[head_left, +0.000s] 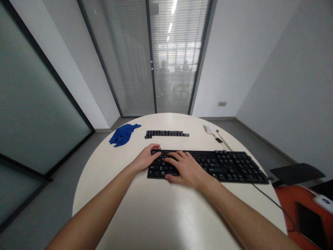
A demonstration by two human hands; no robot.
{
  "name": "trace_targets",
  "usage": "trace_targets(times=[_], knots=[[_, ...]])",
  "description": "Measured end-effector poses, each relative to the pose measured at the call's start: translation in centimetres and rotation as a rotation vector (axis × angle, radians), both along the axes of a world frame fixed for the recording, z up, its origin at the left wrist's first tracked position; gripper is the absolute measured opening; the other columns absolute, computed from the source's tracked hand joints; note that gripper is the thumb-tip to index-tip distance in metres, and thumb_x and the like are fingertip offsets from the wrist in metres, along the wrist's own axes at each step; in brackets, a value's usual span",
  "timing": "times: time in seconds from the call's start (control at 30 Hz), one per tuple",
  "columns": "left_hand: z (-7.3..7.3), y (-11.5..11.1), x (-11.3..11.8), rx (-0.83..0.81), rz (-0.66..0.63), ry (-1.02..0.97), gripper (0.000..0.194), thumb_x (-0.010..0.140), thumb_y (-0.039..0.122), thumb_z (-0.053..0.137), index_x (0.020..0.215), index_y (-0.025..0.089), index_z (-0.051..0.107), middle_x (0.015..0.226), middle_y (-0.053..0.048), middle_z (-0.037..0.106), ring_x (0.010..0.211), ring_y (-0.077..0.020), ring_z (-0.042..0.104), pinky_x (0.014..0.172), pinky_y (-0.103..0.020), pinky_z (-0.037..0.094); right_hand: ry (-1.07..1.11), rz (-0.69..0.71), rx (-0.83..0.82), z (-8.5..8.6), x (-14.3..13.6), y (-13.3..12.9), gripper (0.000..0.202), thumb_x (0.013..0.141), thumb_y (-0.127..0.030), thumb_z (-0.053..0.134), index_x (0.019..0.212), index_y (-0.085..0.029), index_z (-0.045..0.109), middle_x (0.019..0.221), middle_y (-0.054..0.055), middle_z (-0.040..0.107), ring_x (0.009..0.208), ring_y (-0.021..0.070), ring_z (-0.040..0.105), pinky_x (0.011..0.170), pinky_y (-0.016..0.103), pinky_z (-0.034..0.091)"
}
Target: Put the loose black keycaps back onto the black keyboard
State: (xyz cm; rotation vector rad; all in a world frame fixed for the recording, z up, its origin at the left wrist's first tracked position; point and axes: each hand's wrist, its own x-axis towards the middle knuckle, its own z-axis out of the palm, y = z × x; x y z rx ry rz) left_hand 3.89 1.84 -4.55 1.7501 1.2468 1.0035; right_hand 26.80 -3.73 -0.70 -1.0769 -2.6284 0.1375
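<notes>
The keyboard [234, 167] lay under the right hand [186, 169], which was loosely spread over the keys, and extended to its right. The half-open left hand [147, 158] touched its left end; whether it gripped, I couldn't tell. Loose keycaps [166, 133] sat on the counter [145, 215] beyond both hands.

Rnd off-white tbl [145, 215] w/ blk kybd [238, 167], row of keycaps [166, 133] behind, blue cloth [123, 135] far L, thin stick [224, 140] + white tuft [208, 129] far R.

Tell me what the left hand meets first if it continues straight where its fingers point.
The left hand would probably meet the row of small black plastic keycaps beyond the long black keyboard; the hand's height is unclear.
</notes>
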Motion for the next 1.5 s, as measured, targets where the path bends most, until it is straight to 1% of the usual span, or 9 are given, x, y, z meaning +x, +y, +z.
trace_targets(times=[0.13, 0.27, 0.43, 0.73, 0.83, 0.97, 1.13, 1.37, 1.5], knots=[[-0.4, 0.9, -0.9, 0.125, 0.186, 0.098, 0.024, 0.094, 0.032, 0.054, 0.11, 0.017, 0.063, 0.108, -0.01, 0.073, 0.099, -0.0216, 0.069, 0.092, -0.037, 0.054, 0.019, 0.001, -0.015, -0.1, 0.2, 0.0, 0.06, 0.088, -0.055, 0.064, 0.138, -0.023, 0.056, 0.143, 0.01, 0.056, 0.122, 0.0323, 0.05, 0.1, 0.047, 0.037], [-0.5, 1.4, -2.3, 0.235, 0.318, 0.227, 0.023, 0.092, 0.029, 0.055, 0.109, 0.017, 0.064, 0.113, -0.01, 0.069, 0.101, -0.0244, 0.064, 0.098, -0.043, 0.049, 0.041, 0.005, -0.046, 0.0, 0.3, 0.0, 0.061, 0.089, -0.057, 0.063, 0.139, -0.023, 0.055, 0.143, 0.011, 0.056, 0.123, 0.0322, 0.049, 0.101, 0.047, 0.038], [-0.7, 2.0, -3.6, 0.338, 0.403, 0.362, 0.025, 0.09, 0.026, 0.055, 0.112, 0.02, 0.064, 0.117, -0.01, 0.064, 0.113, -0.028, 0.059, 0.105, -0.045, 0.045, 0.047, 0.003, -0.053, 0.1, 0.4, 0.0, 0.06, 0.089, -0.058, 0.063, 0.138, -0.023, 0.056, 0.144, 0.011, 0.056, 0.125, 0.032, 0.049, 0.102, 0.047, 0.038], [-2.0, 3.6, -4.1, 0.351, 0.415, 0.54, 0.04, 0.091, 0.02, 0.054, 0.131, 0.016, 0.054, 0.134, -0.014, 0.056, 0.13, -0.0299, 0.05, 0.114, -0.045, 0.037, 0.052, 0.008, -0.051, 0.1, 0.5, -0.1, 0.06, 0.09, -0.059, 0.061, 0.138, -0.023, 0.055, 0.145, 0.011, 0.055, 0.125, 0.0315, 0.049, 0.102, 0.048, 0.038], [-1.9, 4.0, -3.9, 0.333, 0.402, 0.603, 0.046, 0.089, 0.015, 0.054, 0.135, 0.015, 0.051, 0.14, -0.017, 0.053, 0.131, -0.033, 0.048, 0.113, -0.048, 0.038, 0.053, 0.008, -0.049, 0.1, 0.7, -0.1, 0.06, 0.091, -0.059, 0.06, 0.139, -0.023, 0.054, 0.144, 0.01, 0.056, 0.125, 0.032, 0.049, 0.101, 0.048, 0.038], [-1.1, 4.6, -3.6, 0.319, 0.364, 0.679, 0.05, 0.09, 0.01, 0.049, 0.138, 0.02, 0.049, 0.148, -0.013, 0.048, 0.131, -0.034, 0.047, 0.108, -0.051, 0.042, 0.053, 0.014, -0.042, 0.0, 0.8, -0.1, 0.061, 0.091, -0.059, 0.06, 0.139, -0.023, 0.055, 0.144, 0.011, 0.056, 0.125, 0.0326, 0.049, 0.101, 0.048, 0.038], [-0.7, 4.9, -3.2, 0.29, 0.374, 0.732, 0.042, 0.094, 0.012, 0.047, 0.134, 0.02, 0.054, 0.135, -0.015, 0.058, 0.121, -0.0344, 0.054, 0.1, -0.051, 0.047, 0.048, 0.014, -0.043, 0.0, 0.8, -0.1, 0.06, 0.091, -0.059, 0.06, 0.139, -0.023, 0.055, 0.144, 0.011, 0.056, 0.125, 0.0327, 0.049, 0.101, 0.048, 0.039], [-0.9, 4.8, -3.3, 0.292, 0.419, 0.745, 0.026, 0.096, 0.024, 0.053, 0.119, 0.021, 0.064, 0.123, -0.012, 0.064, 0.116, -0.0324, 0.056, 0.094, -0.044, 0.049, 0.044, 0.014, -0.046, 0.0, 0.6, 0.0, 0.06, 0.09, -0.059, 0.061, 0.138, -0.023, 0.056, 0.144, 0.011, 0.056, 0.125, 0.0326, 0.05, 0.101, 0.048, 0.039], [-0.6, 4.5, -3.3, 0.292, 0.421, 0.73, 0.021, 0.094, 0.024, 0.055, 0.111, 0.021, 0.067, 0.115, -0.011, 0.068, 0.111, -0.0316, 0.058, 0.092, -0.042, 0.049, 0.043, 0.009, -0.048, 0.1, 0.5, 0.0, 0.06, 0.09, -0.059, 0.061, 0.138, -0.023, 0.055, 0.144, 0.011, 0.056, 0.125, 0.0319, 0.05, 0.101, 0.048, 0.039]])
